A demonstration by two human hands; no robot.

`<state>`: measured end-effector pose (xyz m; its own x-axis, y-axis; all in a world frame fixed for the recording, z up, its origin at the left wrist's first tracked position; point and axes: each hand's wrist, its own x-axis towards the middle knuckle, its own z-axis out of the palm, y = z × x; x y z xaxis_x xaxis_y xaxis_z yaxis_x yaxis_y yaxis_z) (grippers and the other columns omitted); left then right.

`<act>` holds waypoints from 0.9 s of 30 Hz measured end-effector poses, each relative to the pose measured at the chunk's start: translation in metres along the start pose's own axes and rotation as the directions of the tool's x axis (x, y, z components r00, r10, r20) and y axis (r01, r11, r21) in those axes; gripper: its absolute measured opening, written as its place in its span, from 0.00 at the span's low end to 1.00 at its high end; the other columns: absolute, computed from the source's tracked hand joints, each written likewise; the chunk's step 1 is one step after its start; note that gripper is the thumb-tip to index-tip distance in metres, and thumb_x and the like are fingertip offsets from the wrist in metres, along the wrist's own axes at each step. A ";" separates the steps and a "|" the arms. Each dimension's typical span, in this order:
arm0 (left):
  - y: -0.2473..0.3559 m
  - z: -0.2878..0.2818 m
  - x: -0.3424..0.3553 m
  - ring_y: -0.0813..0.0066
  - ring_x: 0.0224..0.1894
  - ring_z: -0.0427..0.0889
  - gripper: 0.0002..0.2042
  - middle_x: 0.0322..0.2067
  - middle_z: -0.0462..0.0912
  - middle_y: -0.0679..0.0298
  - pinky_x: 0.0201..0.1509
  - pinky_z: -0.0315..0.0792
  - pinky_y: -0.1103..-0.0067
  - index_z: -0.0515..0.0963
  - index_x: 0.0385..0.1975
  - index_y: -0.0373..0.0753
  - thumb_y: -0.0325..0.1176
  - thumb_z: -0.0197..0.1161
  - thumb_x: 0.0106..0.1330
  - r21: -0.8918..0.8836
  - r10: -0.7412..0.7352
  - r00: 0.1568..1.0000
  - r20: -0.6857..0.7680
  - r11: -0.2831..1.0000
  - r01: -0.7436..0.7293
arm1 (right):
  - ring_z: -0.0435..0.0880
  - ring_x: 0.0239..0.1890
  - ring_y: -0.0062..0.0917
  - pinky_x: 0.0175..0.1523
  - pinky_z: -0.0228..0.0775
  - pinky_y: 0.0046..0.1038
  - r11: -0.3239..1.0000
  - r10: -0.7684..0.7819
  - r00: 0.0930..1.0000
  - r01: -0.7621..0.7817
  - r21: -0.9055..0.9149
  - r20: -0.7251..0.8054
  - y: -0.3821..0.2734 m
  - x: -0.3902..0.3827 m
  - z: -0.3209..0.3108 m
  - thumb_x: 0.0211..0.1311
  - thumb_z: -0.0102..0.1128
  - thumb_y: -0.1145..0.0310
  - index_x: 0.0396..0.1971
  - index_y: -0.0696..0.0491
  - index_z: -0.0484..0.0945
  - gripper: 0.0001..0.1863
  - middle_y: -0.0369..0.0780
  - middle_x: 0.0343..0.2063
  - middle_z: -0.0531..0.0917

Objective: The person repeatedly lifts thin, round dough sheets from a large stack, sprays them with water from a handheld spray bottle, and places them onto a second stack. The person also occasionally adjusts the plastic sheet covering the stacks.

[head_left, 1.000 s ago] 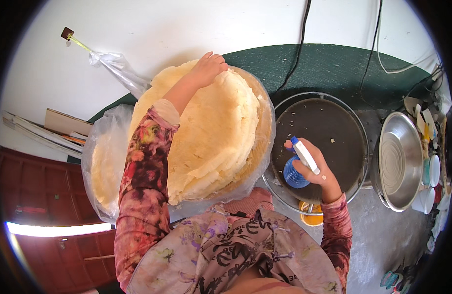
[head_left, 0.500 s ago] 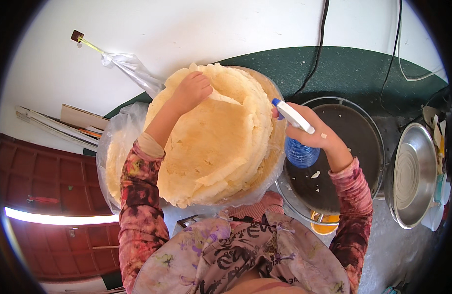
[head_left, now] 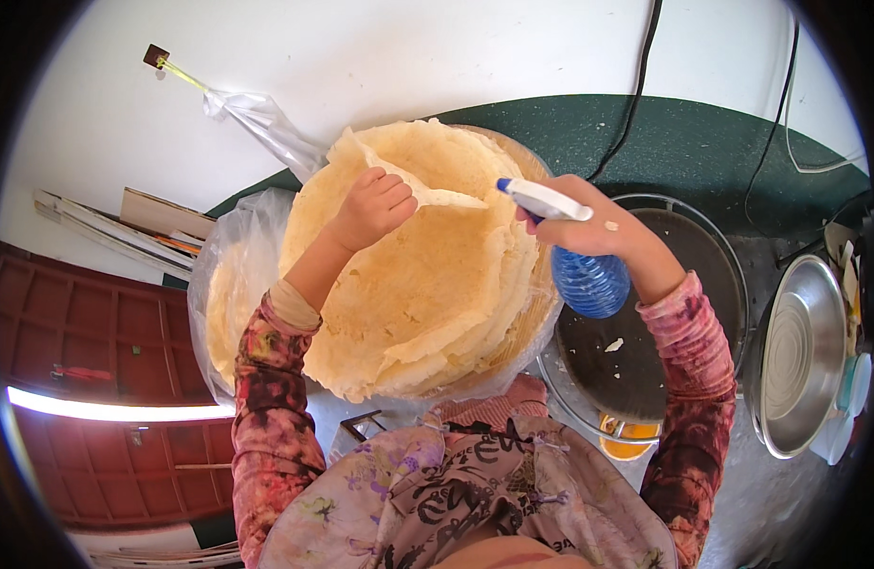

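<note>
A tall stack of large, thin, pale-yellow flatbreads (head_left: 408, 294) sits in front of me on a round board with clear plastic about it. My left hand (head_left: 372, 209) is closed on the lifted edge of the top flatbread, whose flap (head_left: 437, 196) is folded up toward the middle. Over the stack's right edge, my right hand (head_left: 584, 223) grips a spray bottle (head_left: 590, 283) with a blue ribbed body and a white and blue trigger head. Its nozzle points left, at the lifted flap. A small pale crumb sticks to the back of my right hand.
A round dark griddle (head_left: 636, 379) in a metal ring stands at the right with crumbs on it. Beyond it is a steel basin (head_left: 799, 351). A bag of flatbread (head_left: 230, 303) leans at the stack's left. Black cables (head_left: 636, 95) hang along the wall.
My left hand has drawn the flatbread's edge toward me, lifting more of the flap. The spray bottle's nozzle has moved left and slightly up, closer over the stack.
</note>
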<state>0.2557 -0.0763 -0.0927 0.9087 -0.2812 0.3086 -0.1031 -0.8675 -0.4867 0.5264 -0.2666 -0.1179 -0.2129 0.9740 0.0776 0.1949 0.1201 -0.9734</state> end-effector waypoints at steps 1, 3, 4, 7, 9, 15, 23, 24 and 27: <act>0.000 0.002 0.003 0.71 0.31 0.75 0.07 0.25 0.73 0.67 0.37 0.67 0.75 0.73 0.23 0.42 0.28 0.66 0.46 -0.002 -0.003 1.000 -0.012 1.000 0.003 | 0.76 0.33 0.18 0.40 0.68 0.22 0.999 -0.022 0.999 0.023 0.029 -0.026 0.001 -0.006 -0.004 0.44 0.52 0.75 0.33 0.59 0.76 0.13 0.36 0.28 0.79; -0.002 0.010 0.012 0.70 0.35 0.76 0.09 0.27 0.75 0.67 0.41 0.67 0.74 0.74 0.26 0.41 0.29 0.67 0.47 -0.054 -0.062 0.998 0.020 0.997 0.063 | 0.76 0.34 0.19 0.40 0.68 0.22 0.993 -0.080 0.993 0.087 0.082 -0.085 0.003 -0.018 -0.013 0.43 0.52 0.76 0.33 0.59 0.76 0.13 0.35 0.28 0.79; -0.005 0.015 0.018 0.69 0.38 0.76 0.10 0.30 0.76 0.67 0.45 0.67 0.73 0.75 0.28 0.41 0.29 0.69 0.46 -0.103 -0.115 0.991 0.066 0.987 0.122 | 0.76 0.35 0.19 0.42 0.68 0.22 0.994 -0.072 0.993 0.079 0.070 -0.093 0.005 -0.025 -0.017 0.43 0.51 0.76 0.34 0.60 0.76 0.14 0.35 0.29 0.79; -0.017 0.039 0.040 0.66 0.47 0.75 0.18 0.38 0.79 0.66 0.54 0.64 0.69 0.77 0.37 0.42 0.29 0.72 0.44 -0.196 -0.250 0.936 0.248 0.933 0.301 | 0.76 0.36 0.20 0.44 0.69 0.23 0.998 -0.013 0.982 0.025 0.059 -0.188 0.010 -0.041 -0.021 0.43 0.50 0.76 0.35 0.60 0.76 0.15 0.36 0.30 0.79; -0.029 0.054 0.052 0.66 0.50 0.74 0.22 0.39 0.79 0.66 0.57 0.62 0.68 0.77 0.41 0.43 0.28 0.73 0.43 -0.207 -0.248 0.919 0.306 0.925 0.318 | 0.76 0.35 0.20 0.44 0.69 0.23 0.998 -0.001 0.978 0.014 0.061 -0.207 0.013 -0.050 -0.023 0.43 0.51 0.76 0.35 0.60 0.76 0.15 0.37 0.30 0.79; -0.048 0.086 0.070 0.65 0.51 0.74 0.19 0.39 0.80 0.64 0.61 0.61 0.68 0.78 0.39 0.44 0.25 0.69 0.44 -0.142 -0.174 0.761 0.625 0.933 0.330 | 0.75 0.36 0.20 0.44 0.69 0.24 0.989 -0.019 0.974 0.051 0.140 -0.226 0.026 -0.069 -0.024 0.44 0.51 0.76 0.36 0.60 0.76 0.15 0.37 0.30 0.79; -0.044 0.040 0.034 0.65 0.40 0.77 0.06 0.27 0.78 0.64 0.57 0.65 0.70 0.76 0.25 0.41 0.23 0.60 0.47 -0.190 -0.219 0.909 0.354 0.935 0.299 | 0.74 0.40 0.20 0.48 0.66 0.24 0.991 -0.124 0.983 0.129 0.026 -0.133 0.030 -0.048 -0.036 0.43 0.49 0.75 0.40 0.58 0.76 0.19 0.38 0.34 0.79; -0.042 0.030 0.026 0.65 0.40 0.77 0.06 0.27 0.78 0.64 0.56 0.66 0.69 0.75 0.25 0.41 0.23 0.59 0.48 -0.203 -0.215 0.938 0.274 0.940 0.274 | 0.74 0.39 0.20 0.48 0.66 0.24 0.984 -0.169 0.979 0.173 0.030 -0.111 0.030 -0.040 -0.036 0.44 0.49 0.75 0.40 0.58 0.76 0.19 0.37 0.34 0.79; -0.035 0.009 0.008 0.67 0.39 0.79 0.04 0.27 0.78 0.65 0.54 0.69 0.69 0.74 0.24 0.40 0.23 0.59 0.49 -0.192 -0.205 0.973 0.103 0.956 0.222 | 0.75 0.37 0.21 0.45 0.68 0.24 0.972 -0.233 0.971 0.234 0.025 -0.048 0.027 -0.017 -0.032 0.45 0.50 0.75 0.39 0.59 0.76 0.17 0.38 0.33 0.79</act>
<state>0.2705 -0.0447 -0.0805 0.9472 -0.0532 0.3162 0.0256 -0.9704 -0.2400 0.5658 -0.2741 -0.1391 -0.2059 0.9274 0.3122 0.1157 0.3399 -0.9333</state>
